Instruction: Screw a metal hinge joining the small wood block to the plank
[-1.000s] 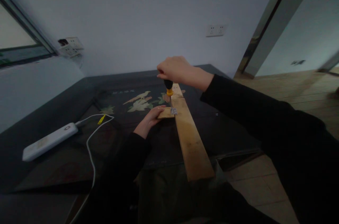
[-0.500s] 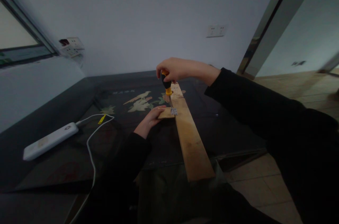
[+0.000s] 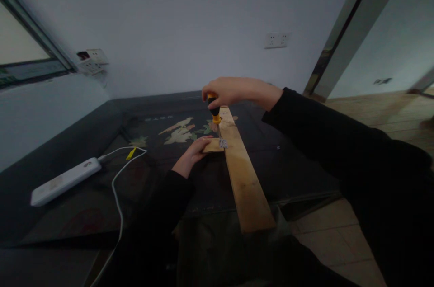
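My right hand [image 3: 228, 90] is closed round the yellow-and-black handle of a screwdriver [image 3: 214, 108], which points down. The shaft's lower end reaches a small metal hinge [image 3: 223, 143]; the exact tip is too small to make out. The hinge bridges a short wooden piece [image 3: 214, 145] and a long wooden board [image 3: 246, 174]. My left hand [image 3: 195, 152] grips the short piece by its left end, fingers along the far edge and pressing it beside the board. The board's near end juts past the table's front edge.
The dark table [image 3: 162, 142] bears a painted bird and flowers. To the left lies a white power strip [image 3: 66, 181] with its cable [image 3: 117, 196] and a yellow tag [image 3: 130, 153]. Wall sockets [image 3: 276, 40] sit on the wall behind.
My right hand has shifted slightly down and turned a little with the screwdriver. The left hand, the short piece and the board look unmoved.
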Tool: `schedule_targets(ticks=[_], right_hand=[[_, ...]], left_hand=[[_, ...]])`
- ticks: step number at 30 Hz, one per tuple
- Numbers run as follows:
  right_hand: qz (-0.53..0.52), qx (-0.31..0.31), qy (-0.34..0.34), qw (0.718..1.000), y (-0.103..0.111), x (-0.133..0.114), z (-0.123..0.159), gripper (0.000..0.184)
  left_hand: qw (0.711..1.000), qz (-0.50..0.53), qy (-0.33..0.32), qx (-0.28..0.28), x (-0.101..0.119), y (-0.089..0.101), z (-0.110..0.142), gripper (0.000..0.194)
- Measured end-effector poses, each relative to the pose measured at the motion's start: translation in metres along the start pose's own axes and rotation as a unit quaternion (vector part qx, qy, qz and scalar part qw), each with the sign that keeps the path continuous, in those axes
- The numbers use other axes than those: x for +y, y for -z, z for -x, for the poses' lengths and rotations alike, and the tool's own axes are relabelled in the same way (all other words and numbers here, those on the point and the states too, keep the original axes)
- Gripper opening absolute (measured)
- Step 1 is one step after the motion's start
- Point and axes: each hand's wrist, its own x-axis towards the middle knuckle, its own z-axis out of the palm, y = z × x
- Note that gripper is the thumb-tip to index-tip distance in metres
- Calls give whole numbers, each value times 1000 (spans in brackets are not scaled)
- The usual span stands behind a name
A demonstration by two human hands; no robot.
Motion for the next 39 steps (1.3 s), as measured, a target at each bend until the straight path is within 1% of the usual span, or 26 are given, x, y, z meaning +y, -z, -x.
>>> schedule_targets(ticks=[2,4,7,9,11,13,16,18,21,23,25,27,29,30,32,34,36,37,39], right_hand=[[-15,-14,21,1000,5,0,2,43],[-11,-4,12,1000,5,-2,1,39],[27,44,-40,998,-4,-6,-2,36],[52,82,-75,992,-11,-8,-5,41],[60,99,-91,989,-15,-8,-6,47],[46,86,-80,992,-14,-7,-5,47],[7,33,-34,999,-6,-3,-2,41],[-15,9,-4,1000,1,-2,0,39],[-26,8,13,1000,3,-2,0,37],[-6,31,-6,999,-1,-4,-2,35],[34,72,-39,996,-9,-7,-5,35],[72,112,-68,989,-17,-9,-8,42],[90,129,-84,984,-22,-10,-9,49],[89,126,-86,984,-23,-9,-10,51],[73,98,-68,990,-21,-7,-8,48],[41,48,-23,998,-15,-2,-6,40],[7,5,24,1000,-8,4,-4,38],[-7,-8,40,999,-5,7,-3,38],[-22,-17,48,998,-2,10,-2,36]], left_hand=[[1000,-1,18,16,0,1,-1,26],[999,-3,27,27,0,2,0,25],[999,4,23,21,2,2,1,24],[1000,12,23,13,2,0,2,23],[1000,20,23,9,3,-1,3,22],[999,22,25,17,4,-4,5,22],[999,22,28,28,6,-6,8,21],[999,17,28,30,6,-5,9,21],[999,11,25,30,5,-2,7,22],[999,15,24,24,3,-1,4,25],[999,19,29,14,1,0,1,26],[999,19,33,9,1,0,-1,26],[999,17,35,7,0,0,-2,25],[999,17,34,7,0,0,-2,24],[999,19,30,8,0,1,-2,23],[999,15,30,14,0,2,-2,22],[999,2,32,19,0,3,-2,23],[999,-5,33,20,0,3,-1,23],[999,-6,30,18,1,4,-1,24]])
